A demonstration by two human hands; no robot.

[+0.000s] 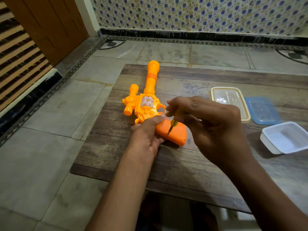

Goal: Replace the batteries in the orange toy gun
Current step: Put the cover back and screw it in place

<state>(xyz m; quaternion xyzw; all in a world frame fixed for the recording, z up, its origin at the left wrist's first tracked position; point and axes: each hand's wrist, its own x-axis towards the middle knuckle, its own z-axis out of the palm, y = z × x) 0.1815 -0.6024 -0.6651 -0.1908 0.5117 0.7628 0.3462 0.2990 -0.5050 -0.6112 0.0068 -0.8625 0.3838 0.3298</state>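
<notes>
Toy gun is lying on the table, barrel at twelve o'clock; my left hand is gripping its handle, right hand pinching a screwdriver against it, probably unscrewing the battery cover; next needs steady turning

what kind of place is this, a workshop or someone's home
Most likely a room in a home: a wooden table on a stone-tiled floor, a flower-patterned wall and a wooden door.
</notes>
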